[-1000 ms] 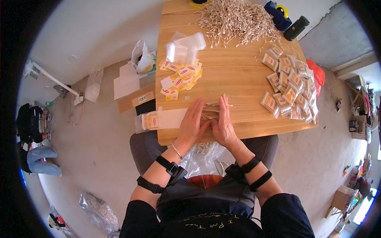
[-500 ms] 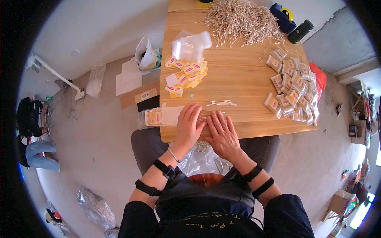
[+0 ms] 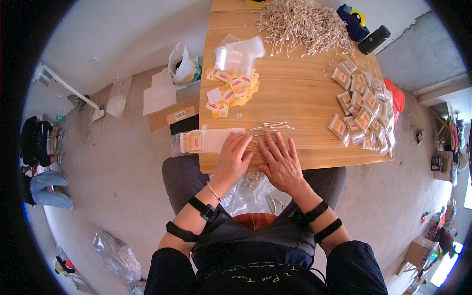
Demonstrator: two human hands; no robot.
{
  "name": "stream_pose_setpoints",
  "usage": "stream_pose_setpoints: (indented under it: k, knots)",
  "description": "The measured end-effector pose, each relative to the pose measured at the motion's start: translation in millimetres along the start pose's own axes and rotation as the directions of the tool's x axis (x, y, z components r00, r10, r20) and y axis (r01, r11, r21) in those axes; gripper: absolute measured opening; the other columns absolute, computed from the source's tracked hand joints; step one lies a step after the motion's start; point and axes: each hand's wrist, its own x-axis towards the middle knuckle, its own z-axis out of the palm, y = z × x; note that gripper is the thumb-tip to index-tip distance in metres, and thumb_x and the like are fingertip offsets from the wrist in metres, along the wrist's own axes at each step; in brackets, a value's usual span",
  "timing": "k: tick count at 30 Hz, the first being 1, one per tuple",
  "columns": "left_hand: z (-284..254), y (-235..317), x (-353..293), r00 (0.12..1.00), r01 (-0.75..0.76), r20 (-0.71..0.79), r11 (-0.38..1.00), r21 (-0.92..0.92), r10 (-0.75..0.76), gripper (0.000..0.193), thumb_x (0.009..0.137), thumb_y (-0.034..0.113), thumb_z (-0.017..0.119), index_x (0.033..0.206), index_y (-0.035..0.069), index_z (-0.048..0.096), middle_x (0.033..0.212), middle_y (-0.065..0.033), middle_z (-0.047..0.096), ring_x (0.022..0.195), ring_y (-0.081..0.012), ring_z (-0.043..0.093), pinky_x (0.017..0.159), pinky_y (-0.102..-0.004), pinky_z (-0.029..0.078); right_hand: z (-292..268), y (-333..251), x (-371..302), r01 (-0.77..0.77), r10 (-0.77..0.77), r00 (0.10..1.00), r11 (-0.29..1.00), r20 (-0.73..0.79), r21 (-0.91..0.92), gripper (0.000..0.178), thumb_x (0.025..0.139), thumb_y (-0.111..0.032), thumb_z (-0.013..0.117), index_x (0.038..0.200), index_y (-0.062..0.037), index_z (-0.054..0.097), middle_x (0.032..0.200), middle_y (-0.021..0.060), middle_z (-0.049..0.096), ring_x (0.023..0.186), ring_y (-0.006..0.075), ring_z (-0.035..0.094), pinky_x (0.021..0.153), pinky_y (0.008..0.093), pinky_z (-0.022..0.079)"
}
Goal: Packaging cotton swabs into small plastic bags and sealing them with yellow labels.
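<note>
Over the near edge of the wooden table (image 3: 314, 156), my left hand (image 3: 235, 156) rests with its fingers stretched forward and its thumb apart. Beside it my right hand (image 3: 282, 161) lies flat, fingers spread, on a few cotton swabs partly hidden under and between the hands. Just past the fingertips is a small loose group of cotton swabs (image 3: 271, 126). To the left of my left hand lies a white card strip (image 3: 216, 139). At its left end a clear bag holds a row of swabs with a yellow label (image 3: 195, 141).
Yellow and white labels (image 3: 236, 86) lie scattered at left, with clear empty bags (image 3: 239, 55) behind them. A large heap of swabs (image 3: 302, 25) covers the far side. Filled swab packets (image 3: 365, 110) are piled at right. A dark cylinder (image 3: 374, 39) stands at the far right corner.
My right hand has shifted slightly right and its fingers have spread wider. More swabs now show just beyond the fingertips. My left hand has barely moved.
</note>
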Motion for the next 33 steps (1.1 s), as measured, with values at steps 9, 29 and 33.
stream_pose_setpoints:
  k: [9,29,33]
  knots:
    - [0,-2,-3,0.994,-0.070,0.102,0.973,0.222,0.049,0.057,0.080,0.010,0.072,0.132,-0.001,0.050,0.140,-0.0170,0.048,0.133,-0.0360,0.041,0.113,-0.0471,0.032,-2,1,12,-0.027,0.026,1.000,0.997,-0.012,-0.068,0.073,0.088,-0.045,0.060,0.149,-0.0121,0.036,0.159,0.0129,0.024,0.149,0.0317,0.016,0.119,0.0539,0.010]
    - [-1,0,0,0.997,-0.045,0.076,0.974,0.223,0.029,0.060,0.084,0.016,0.065,0.137,-0.004,0.045,0.139,-0.0209,0.049,0.134,-0.0354,0.041,0.115,-0.0470,0.029,-7,12,33,-0.037,0.031,0.997,0.996,-0.077,-0.083,0.072,0.092,-0.053,0.051,0.148,-0.0090,0.038,0.159,0.0127,0.024,0.149,0.0312,0.014,0.120,0.0523,0.009]
    - [-1,0,0,0.998,-0.002,0.056,0.985,0.175,-0.008,0.065,0.085,0.019,0.064,0.140,-0.005,0.040,0.141,-0.0232,0.046,0.134,-0.0388,0.040,0.114,-0.0468,0.030,-8,19,37,-0.052,0.048,0.993,0.998,-0.112,-0.034,0.072,0.092,-0.050,0.051,0.149,-0.0076,0.035,0.158,0.0136,0.026,0.149,0.0327,0.015,0.119,0.0534,0.009]
